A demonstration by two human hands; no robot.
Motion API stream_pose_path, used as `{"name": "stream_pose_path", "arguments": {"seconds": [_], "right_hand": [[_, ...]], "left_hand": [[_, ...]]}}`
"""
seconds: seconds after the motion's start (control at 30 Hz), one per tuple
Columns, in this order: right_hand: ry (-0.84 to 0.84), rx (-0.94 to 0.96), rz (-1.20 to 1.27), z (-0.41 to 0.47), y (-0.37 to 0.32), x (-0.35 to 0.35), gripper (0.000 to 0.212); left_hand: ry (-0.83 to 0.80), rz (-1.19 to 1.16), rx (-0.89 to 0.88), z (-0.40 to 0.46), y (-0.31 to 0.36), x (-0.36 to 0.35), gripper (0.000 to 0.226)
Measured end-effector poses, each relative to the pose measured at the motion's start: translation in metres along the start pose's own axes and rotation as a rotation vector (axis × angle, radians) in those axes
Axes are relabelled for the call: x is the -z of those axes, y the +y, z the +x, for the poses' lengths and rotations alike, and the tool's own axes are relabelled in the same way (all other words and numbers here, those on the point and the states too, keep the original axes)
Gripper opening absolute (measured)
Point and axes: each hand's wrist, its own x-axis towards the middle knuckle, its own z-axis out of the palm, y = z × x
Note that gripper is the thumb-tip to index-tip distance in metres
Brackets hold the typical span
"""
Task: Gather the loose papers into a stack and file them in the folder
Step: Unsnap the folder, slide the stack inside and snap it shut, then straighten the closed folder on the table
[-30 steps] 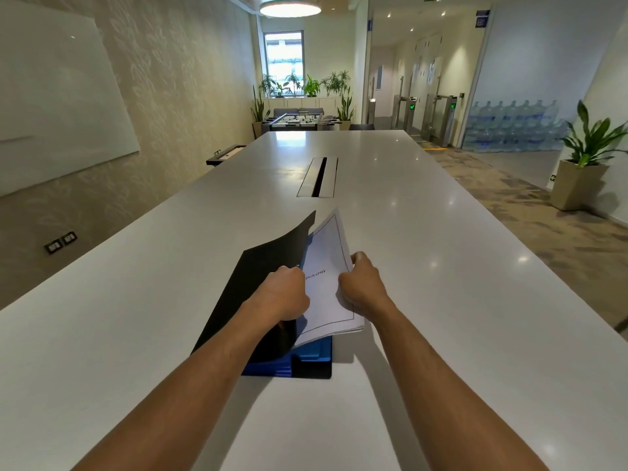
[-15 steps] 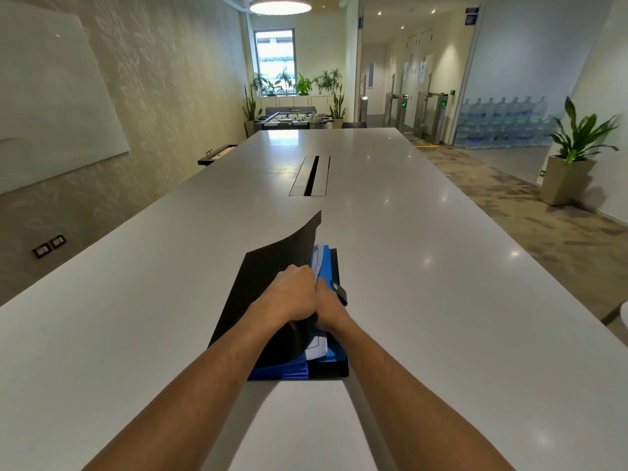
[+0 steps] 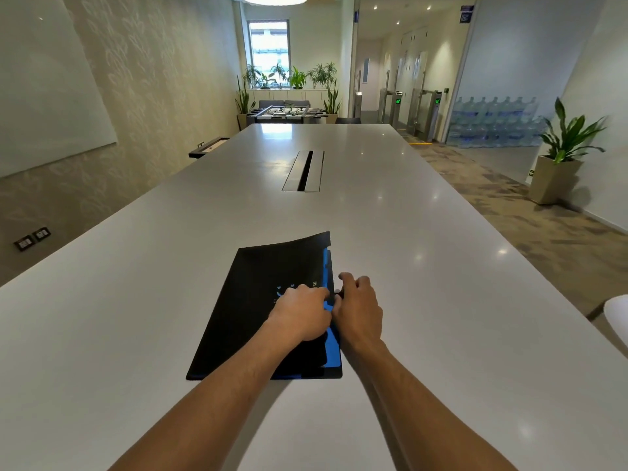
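Observation:
A black folder (image 3: 251, 300) lies on the white table (image 3: 441, 294) just in front of me, its cover almost flat. Blue inner pockets (image 3: 328, 266) show along its right edge. No loose paper is visible; the sheets are hidden under the cover. My left hand (image 3: 302, 312) lies on the cover near its right edge, fingers curled over that edge. My right hand (image 3: 358, 307) is beside it at the folder's right side, its fingers pinched around a small black clasp (image 3: 339, 294).
A cable slot (image 3: 304, 171) is set into the table's middle, farther away. A white chair edge (image 3: 616, 317) shows at the right. A potted plant (image 3: 557, 171) stands on the carpet to the right, and a whiteboard (image 3: 47, 83) hangs on the left wall.
The white sheets went under the cover and out of sight. The raised black cover came down nearly flat. My right hand moved from the papers to the folder's right edge.

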Motion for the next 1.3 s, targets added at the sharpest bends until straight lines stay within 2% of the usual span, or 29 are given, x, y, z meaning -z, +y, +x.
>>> {"name": "stream_pose_path", "arguments": {"seconds": [0.1, 0.23, 0.3, 0.4, 0.43, 0.53, 0.7, 1.3], "right_hand": [[0.018, 0.001, 0.078, 0.000, 0.008, -0.003, 0.046], [-0.023, 0.030, 0.136, -0.001, 0.013, -0.003, 0.052], [-0.036, 0.057, 0.142, -0.001, 0.014, -0.003, 0.050], [-0.026, 0.211, 0.024, -0.006, 0.013, -0.005, 0.040], [-0.031, 0.255, -0.002, -0.008, 0.012, -0.006, 0.037], [-0.057, 0.323, -0.081, -0.010, 0.015, -0.010, 0.036], [-0.102, 0.338, -0.171, -0.008, 0.016, -0.012, 0.039], [-0.227, 0.279, -0.286, -0.006, 0.005, -0.012, 0.042]], "left_hand": [[0.056, 0.146, -0.039, -0.004, 0.000, -0.007, 0.053], [0.173, 0.240, -0.004, -0.006, -0.009, -0.017, 0.058], [0.236, 0.148, -0.029, -0.005, -0.018, -0.022, 0.054], [0.331, -0.113, -0.076, -0.002, -0.031, -0.034, 0.032], [0.350, -0.168, -0.077, -0.002, -0.035, -0.039, 0.035], [0.346, -0.233, -0.077, 0.001, -0.041, -0.048, 0.053], [0.287, -0.172, -0.131, 0.007, -0.045, -0.057, 0.041], [0.284, -0.110, -0.159, 0.014, -0.045, -0.059, 0.042]]}}
